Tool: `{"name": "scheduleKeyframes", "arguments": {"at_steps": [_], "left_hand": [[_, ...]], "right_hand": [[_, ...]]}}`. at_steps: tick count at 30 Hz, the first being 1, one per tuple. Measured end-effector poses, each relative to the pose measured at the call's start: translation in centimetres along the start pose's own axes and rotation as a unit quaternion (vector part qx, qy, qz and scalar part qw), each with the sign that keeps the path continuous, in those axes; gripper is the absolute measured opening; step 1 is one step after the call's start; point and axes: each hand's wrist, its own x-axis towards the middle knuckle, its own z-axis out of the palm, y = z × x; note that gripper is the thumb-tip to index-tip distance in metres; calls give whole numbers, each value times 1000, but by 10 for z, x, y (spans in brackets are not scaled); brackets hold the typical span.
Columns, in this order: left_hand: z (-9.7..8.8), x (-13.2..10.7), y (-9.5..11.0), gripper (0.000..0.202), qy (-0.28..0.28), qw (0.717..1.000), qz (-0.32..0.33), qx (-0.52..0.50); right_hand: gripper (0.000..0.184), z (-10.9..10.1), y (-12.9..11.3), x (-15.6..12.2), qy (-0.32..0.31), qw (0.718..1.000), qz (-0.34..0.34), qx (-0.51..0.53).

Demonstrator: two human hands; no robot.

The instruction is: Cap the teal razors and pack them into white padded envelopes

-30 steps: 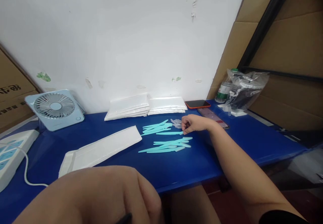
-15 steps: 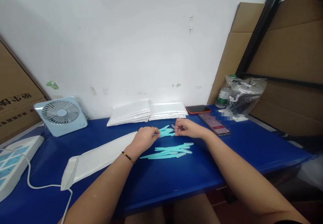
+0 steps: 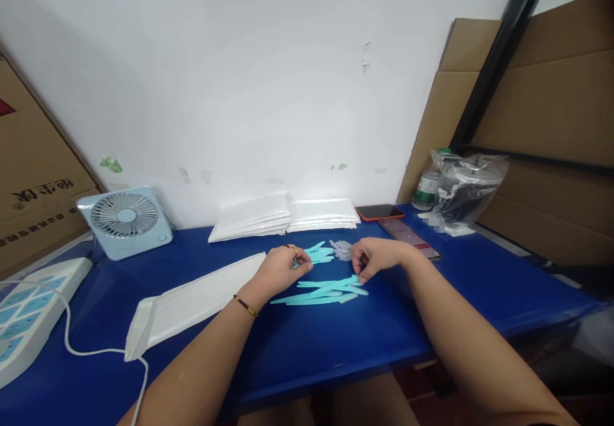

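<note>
Teal eyebrow razors lie in two groups on the blue table. The front group (image 3: 319, 293) has several razors crossing one another, with pale covers at their right ends. Behind it is a second group (image 3: 322, 254), and small translucent blade covers (image 3: 340, 249) are heaped beside that one's right end. My left hand (image 3: 281, 271) is curled at the left end of the rear group, its thumb and fingers closed on a razor handle there. With thumb and finger, my right hand (image 3: 378, 258) pinches the right end of a razor in the front group.
A long white padded envelope (image 3: 204, 295) lies left of my left hand. Stacked white envelopes (image 3: 321, 212) rest against the wall. Two phones (image 3: 381, 212), a bottle (image 3: 426, 190) and a clear bag (image 3: 470, 189) are at right. A fan (image 3: 127, 221) and power strip (image 3: 33, 317) stand left.
My right hand has moved from the rear razors toward me, down to the front group. The translucent covers it was hiding now show. My left hand has barely moved.
</note>
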Motion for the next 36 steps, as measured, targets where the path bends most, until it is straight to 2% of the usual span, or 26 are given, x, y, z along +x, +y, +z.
{"name": "scheduleKeyframes", "arguments": {"at_steps": [3,6,9,14,18,21,24,26,28,30,32,36], "left_hand": [[3,-3,10,30,-13,999,31,-13],[5,-2,14,26,-29,999,41,12],[6,2,12,21,-5,998,26,61],[3,8,0,20,35,993,-4,113],[-2,8,-8,20,52,992,-38,109],[-3,4,-3,23,14,998,-3,65],[1,-1,6,24,-66,996,47,28],[4,-2,11,24,-90,995,45,24],[7,-3,12,24,-96,995,32,19],[8,-3,11,26,-103,994,25,2],[8,-3,11,30,-103,994,18,-11],[5,0,10,28,-47,998,5,37]], "right_hand": [[31,4,-1,5,30,999,-33,1],[30,6,-4,10,103,992,-70,8],[28,6,-8,13,157,984,-86,6],[23,5,0,15,224,973,-56,-12],[23,2,11,15,282,959,-11,-13],[25,1,8,11,237,971,-17,0],[28,3,-1,8,111,993,-39,9],[29,6,-7,8,44,998,-41,12],[24,10,-10,10,18,999,-40,9],[16,13,-12,13,37,998,-53,-4],[11,15,-14,13,90,993,-75,-23],[13,13,-16,13,176,979,-89,-42]]}}
